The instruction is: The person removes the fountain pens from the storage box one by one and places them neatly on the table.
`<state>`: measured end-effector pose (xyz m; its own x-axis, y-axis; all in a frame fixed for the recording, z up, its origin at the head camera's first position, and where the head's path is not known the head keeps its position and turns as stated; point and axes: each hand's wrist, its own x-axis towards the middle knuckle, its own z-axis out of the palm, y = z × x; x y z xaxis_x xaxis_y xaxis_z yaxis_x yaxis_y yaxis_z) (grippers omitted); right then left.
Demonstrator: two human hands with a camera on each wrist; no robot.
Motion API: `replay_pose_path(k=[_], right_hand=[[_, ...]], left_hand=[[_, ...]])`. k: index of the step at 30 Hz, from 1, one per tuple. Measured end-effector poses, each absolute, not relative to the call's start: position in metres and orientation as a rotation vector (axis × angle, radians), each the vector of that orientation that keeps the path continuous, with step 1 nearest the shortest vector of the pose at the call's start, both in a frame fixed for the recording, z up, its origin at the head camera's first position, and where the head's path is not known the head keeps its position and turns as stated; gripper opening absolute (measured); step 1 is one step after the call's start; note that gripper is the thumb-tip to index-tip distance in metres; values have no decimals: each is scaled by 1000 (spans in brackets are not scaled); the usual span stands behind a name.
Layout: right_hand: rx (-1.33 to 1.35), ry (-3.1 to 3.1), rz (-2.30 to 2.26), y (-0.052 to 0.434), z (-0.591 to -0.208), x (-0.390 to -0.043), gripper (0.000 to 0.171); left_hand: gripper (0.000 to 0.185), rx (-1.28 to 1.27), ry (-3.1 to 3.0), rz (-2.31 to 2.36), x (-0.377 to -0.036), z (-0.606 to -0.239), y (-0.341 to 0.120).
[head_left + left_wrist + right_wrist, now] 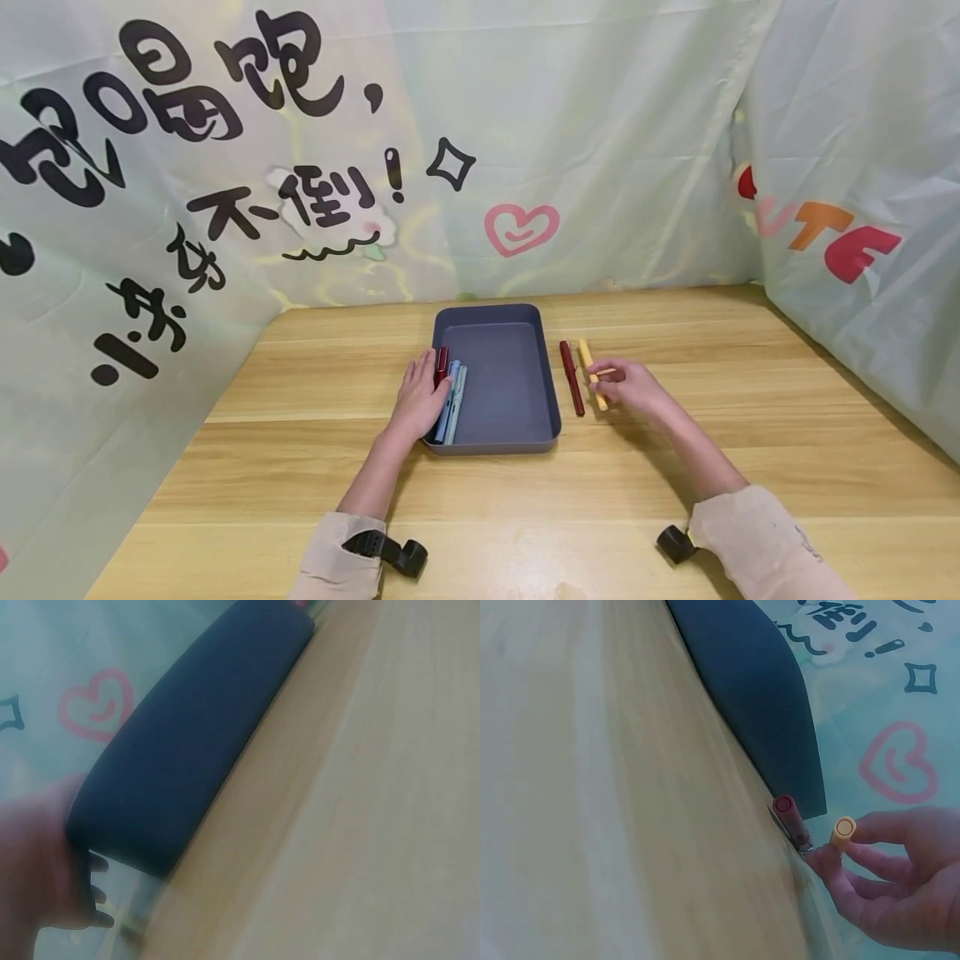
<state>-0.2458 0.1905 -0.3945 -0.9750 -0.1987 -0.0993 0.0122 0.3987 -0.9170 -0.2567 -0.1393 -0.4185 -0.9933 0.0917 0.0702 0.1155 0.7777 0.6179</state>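
A dark grey-blue tray (498, 446) stands on the table. My left hand (420, 396) holds its left wall, thumb inside and fingers along the outside. Inside the tray, near that hand, lie a dark red pen (442, 360), a blue pen (442, 421) and a light blue pen (454, 417), the red one partly hidden. To the right of the tray, my right hand (630, 386) pinches a yellow pen (586, 354) between thumb and fingers. Just left of the yellow pen, another dark red pen (572, 379) lies on the table; the right wrist view shows both pens' ends.
The wooden table (300, 375) extends on both sides of the tray. A printed cloth (600, 150) with lettering and a pink heart hangs behind it and along the sides. Each sleeve carries a small black camera (408, 557) at the wrist.
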Motion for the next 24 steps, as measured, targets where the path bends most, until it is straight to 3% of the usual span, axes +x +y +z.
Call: replay_pose_path(k=[13,24], right_hand=[[-122,2466,-1660,192,-400,-248,37],[-141,2684,-1589,186,-414,-243,27]], left_hand=[[63,-174,-2937,-1009,-256,-417,-140],[63,-162,-2937,-1009,-256,-419,-139]])
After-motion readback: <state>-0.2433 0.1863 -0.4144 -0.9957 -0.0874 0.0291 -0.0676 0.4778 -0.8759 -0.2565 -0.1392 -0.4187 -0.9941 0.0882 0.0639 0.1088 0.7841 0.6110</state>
